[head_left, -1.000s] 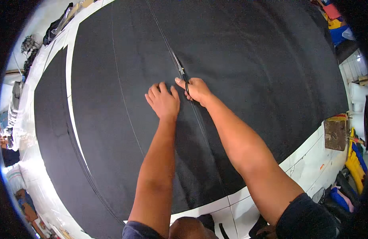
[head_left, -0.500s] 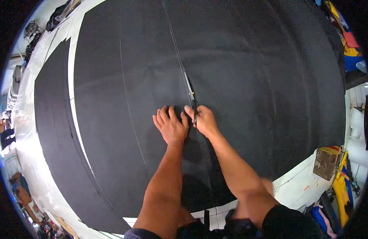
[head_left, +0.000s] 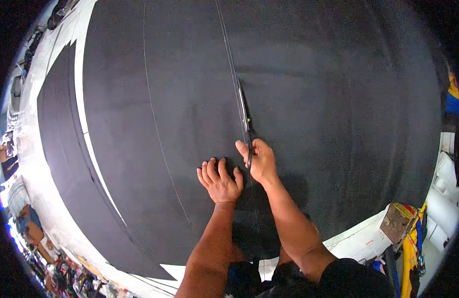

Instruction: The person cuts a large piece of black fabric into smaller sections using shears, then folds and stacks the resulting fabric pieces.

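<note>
While the near edge of the black cloth (head_left: 334, 119) lay over a white tiled surface (head_left: 356, 237), the person's left hand (head_left: 222, 187) rested palm down on the cloth, its fingers spread and gripping nothing. Just beyond it and to its right, the right hand (head_left: 262, 163) had its fingers closed around the handles of the scissors (head_left: 245, 111), the thumb on the side toward the left hand. The scissors stood out past those fingers, blades toward the far edge, well in from the left and right edges; how far the blades were parted could not be told. They looked stiff, smooth-bladed and moderately heavy, best held by the handles; the cloth seemed soft and pliable, best steadied by a flat palm near the blades. Farther on, a pale line (head_left: 224, 31) ran up the cloth, out of view.
</note>
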Action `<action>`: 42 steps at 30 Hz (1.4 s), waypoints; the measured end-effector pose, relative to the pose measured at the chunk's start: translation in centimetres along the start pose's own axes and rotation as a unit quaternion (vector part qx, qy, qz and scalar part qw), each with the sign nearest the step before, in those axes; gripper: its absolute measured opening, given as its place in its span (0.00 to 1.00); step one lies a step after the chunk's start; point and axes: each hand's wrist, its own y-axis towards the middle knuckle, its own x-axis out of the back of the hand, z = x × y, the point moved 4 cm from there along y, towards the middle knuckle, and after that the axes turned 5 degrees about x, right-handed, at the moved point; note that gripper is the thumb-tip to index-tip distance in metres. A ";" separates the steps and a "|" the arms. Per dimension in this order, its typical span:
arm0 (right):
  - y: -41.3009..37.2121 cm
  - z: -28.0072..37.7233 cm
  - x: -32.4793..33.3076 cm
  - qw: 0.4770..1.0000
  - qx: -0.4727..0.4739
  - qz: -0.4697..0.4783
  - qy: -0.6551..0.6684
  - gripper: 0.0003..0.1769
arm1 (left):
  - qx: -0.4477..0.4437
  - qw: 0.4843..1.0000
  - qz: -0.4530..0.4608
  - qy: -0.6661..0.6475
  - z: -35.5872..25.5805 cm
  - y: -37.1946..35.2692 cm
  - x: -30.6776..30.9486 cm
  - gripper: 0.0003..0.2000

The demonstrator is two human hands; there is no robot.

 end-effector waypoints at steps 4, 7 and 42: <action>3.1 1.4 0.2 0.998 0.006 0.007 -0.061 0.31 | -0.001 1.000 -0.001 0.004 0.1 0.3 -0.5 0.25; 4.8 2.2 -0.5 1.000 0.025 0.004 0.014 0.31 | 0.000 1.000 0.005 0.012 0.2 -0.1 -0.3 0.25; 18.7 12.2 -2.3 0.985 0.116 -0.032 -0.123 0.35 | 0.052 0.998 0.026 -0.040 -0.5 2.1 2.1 0.20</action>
